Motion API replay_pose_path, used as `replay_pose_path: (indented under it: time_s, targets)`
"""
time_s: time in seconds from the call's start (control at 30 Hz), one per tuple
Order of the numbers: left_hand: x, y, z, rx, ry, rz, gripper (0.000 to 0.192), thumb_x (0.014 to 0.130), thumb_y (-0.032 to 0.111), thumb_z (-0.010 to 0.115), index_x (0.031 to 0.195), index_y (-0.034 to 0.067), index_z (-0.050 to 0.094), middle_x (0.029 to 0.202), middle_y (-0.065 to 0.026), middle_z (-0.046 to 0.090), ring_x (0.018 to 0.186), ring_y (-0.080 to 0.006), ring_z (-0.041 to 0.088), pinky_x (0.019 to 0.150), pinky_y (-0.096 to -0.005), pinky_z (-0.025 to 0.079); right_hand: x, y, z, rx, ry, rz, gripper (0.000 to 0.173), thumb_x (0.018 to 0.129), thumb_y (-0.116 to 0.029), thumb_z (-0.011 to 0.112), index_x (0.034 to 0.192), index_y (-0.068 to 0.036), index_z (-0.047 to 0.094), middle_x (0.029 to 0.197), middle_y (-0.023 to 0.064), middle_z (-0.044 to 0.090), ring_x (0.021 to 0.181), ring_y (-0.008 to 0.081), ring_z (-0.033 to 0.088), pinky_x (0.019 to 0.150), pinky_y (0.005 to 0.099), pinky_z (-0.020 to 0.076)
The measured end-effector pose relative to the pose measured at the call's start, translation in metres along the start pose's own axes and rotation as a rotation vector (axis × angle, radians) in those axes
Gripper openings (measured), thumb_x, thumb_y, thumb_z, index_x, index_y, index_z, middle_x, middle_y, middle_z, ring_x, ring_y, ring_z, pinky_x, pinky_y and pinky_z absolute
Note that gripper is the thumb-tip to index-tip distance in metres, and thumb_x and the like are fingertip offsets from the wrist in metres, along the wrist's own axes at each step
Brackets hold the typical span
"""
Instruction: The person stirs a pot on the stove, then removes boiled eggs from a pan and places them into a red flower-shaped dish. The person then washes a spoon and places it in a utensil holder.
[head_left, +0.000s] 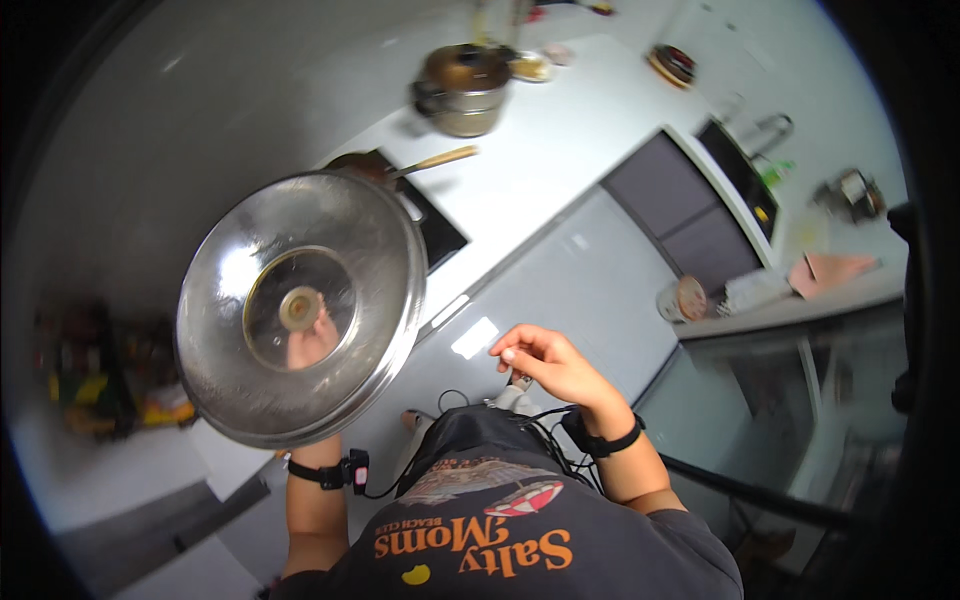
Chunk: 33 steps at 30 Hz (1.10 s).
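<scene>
A large round stainless-steel pot lid (217, 375) with a glass centre is raised at the left, its inner face turned towards me. My left hand (309, 341) grips it at the centre knob from the far side; its fingers show through the glass, while the rim hides the wrist. My right hand (559, 367) hangs in front of my body, fingers loosely bent and holding nothing. Partly covered by the lid, a pan (361, 166) with a wooden handle (442, 159) rests on the black cooktop (442, 236).
A lidded steel pot (465, 97) stands farther along the white counter (555, 127), beside a small dish (531, 67). At the right are a sink faucet (776, 127), a patterned tub (682, 298) and a pink item (825, 274). A glass-sided surface (750, 390) lies below them.
</scene>
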<state>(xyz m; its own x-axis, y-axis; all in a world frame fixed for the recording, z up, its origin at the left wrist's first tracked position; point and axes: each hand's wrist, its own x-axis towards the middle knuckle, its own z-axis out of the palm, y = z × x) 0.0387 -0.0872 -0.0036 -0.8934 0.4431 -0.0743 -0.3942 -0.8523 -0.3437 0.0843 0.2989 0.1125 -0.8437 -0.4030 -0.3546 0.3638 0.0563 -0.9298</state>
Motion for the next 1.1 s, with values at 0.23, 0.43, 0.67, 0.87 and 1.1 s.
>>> replay_pose_path:
  time_s: [0.23,0.43,0.67,0.87,1.1]
  targets:
    - [0.129,-0.190,-0.014,0.733,0.098,0.181,0.042,0.100,0.021,0.052,0.134,-0.003,0.047,0.125,-0.0149,0.060,0.113,-0.0207,0.060,0.098,-0.0304,0.050,-0.117,-0.021,-0.180,0.142,0.057,-0.054,0.020,0.099,-0.020,0.056,0.107,-0.004,0.065,0.089,0.0009,0.065,0.078,0.0071,0.057,0.071,0.0229,0.0476]
    - [0.232,-0.355,-0.051,0.772,0.162,0.130,0.033,0.101,0.015,0.050,0.129,-0.001,0.051,0.121,-0.0110,0.058,0.111,-0.0183,0.058,0.097,-0.0284,0.049,-0.204,-0.016,-0.321,0.221,0.226,0.034,0.020,0.100,-0.019,0.054,0.107,-0.004,0.065,0.088,-0.0005,0.063,0.077,0.0063,0.055,0.069,0.0232,0.0478]
    - [0.366,-0.401,-0.075,0.592,0.184,0.046,0.034,0.102,0.013,0.048,0.132,-0.003,0.049,0.128,-0.0138,0.054,0.116,-0.0181,0.055,0.097,-0.0257,0.051,-0.174,-0.004,-0.404,0.240,0.338,-0.036,0.023,0.101,-0.021,0.051,0.110,-0.005,0.065,0.086,-0.0008,0.063,0.074,0.0062,0.052,0.068,0.0203,0.0429]
    - [0.488,-0.402,-0.106,0.669,0.109,-0.100,0.040,0.101,0.016,0.053,0.136,0.000,0.044,0.134,-0.0082,0.050,0.126,-0.0178,0.046,0.109,-0.0278,0.040,-0.126,-0.006,-0.492,0.217,0.380,-0.066,0.022,0.101,-0.018,0.050,0.108,-0.004,0.065,0.087,-0.0005,0.064,0.075,0.0059,0.054,0.069,0.0209,0.0436]
    - [0.661,-0.395,-0.143,0.542,0.192,-0.151,0.034,0.097,0.013,0.058,0.127,-0.002,0.051,0.124,-0.0118,0.057,0.118,-0.0202,0.055,0.106,-0.0304,0.045,-0.083,-0.027,-0.620,0.253,0.604,0.043,0.022,0.101,-0.021,0.052,0.108,-0.005,0.065,0.086,-0.0005,0.065,0.073,0.0063,0.053,0.068,0.0213,0.0440]
